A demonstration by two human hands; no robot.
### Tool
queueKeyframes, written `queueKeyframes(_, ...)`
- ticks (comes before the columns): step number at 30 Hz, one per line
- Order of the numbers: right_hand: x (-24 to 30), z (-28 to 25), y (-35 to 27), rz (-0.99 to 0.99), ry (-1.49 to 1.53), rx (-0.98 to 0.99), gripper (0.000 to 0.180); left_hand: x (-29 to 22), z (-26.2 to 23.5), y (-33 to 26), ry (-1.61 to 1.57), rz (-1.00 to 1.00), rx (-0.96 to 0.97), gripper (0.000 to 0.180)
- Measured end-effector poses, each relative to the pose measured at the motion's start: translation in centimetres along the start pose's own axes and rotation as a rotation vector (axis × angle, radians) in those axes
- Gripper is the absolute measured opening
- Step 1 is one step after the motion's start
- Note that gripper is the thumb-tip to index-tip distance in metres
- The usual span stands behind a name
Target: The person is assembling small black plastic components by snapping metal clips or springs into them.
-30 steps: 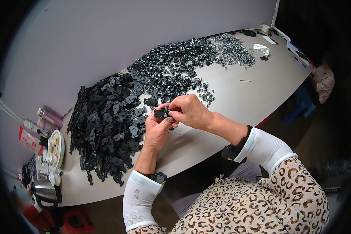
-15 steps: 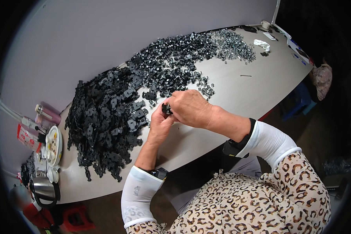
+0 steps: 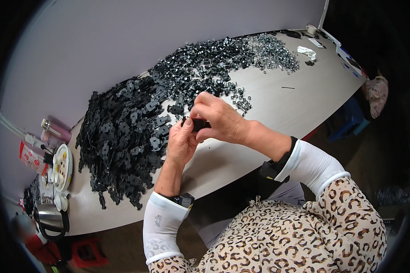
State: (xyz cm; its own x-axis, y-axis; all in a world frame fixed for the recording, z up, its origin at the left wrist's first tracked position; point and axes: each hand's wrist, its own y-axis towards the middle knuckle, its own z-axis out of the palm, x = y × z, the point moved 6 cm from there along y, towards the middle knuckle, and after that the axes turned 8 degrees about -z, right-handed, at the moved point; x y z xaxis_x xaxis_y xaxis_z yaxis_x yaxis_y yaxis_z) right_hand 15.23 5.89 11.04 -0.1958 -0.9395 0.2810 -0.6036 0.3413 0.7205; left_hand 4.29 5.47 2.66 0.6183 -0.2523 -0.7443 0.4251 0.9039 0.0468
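Both the left hand (image 3: 181,141) and right hand (image 3: 216,119) pinch one small black plastic clip (image 3: 198,124), while a large heap of black plastic clips (image 3: 123,136) apparently awaits handling.

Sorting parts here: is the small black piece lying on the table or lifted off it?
Lifted: both hands pinch the small black piece above the table.

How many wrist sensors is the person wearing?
2: one on the left wrist, below the left hand; one on the right wrist, behind the right hand. Both hands hold a black part.
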Motion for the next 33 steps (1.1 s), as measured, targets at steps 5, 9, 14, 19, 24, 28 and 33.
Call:
queueKeyframes(5, -2.8, -0.5, -2.7, 0.401, 0.174, -0.043, 0.024, -0.1, 0.8, 0.2, 0.137, 0.067, -0.104, 0.028)
queueKeyframes(9, -3.5, 1.4, -3.4, 0.594, 0.358, -0.052, 0.016, 0.0, 0.2, -0.1, 0.229, 0.145, -0.209, 0.023)
queueKeyframes(14, -3.7, 2.5, -4.6, 0.884, 0.671, -0.006, 0.015, 0.0, 0.3, 0.4, 0.204, 0.092, -0.191, 0.027)
queueKeyframes(19, -3.3, 1.8, -3.8, 0.746, 0.69, -0.136, 0.015, 0.9, 0.5, 0.5, 0.19, 0.096, -0.117, 0.033)
queueKeyframes(24, -3.5, 1.4, -3.9, 0.654, 0.492, -0.085, 0.018, 0.9, 1.7, 0.5, 0.113, 0.043, -0.021, 0.038)
queueKeyframes(28, -3.4, 1.4, -3.5, 0.664, 0.592, -0.217, 0.013, 0.6, 1.9, 0.6, 0.179, 0.135, -0.035, 0.037)
queueKeyframes(33, -3.3, 1.6, -3.6, 0.737, 0.646, -0.164, 0.013, 0.7, 0.4, 0.5, 0.242, 0.167, -0.083, 0.025)
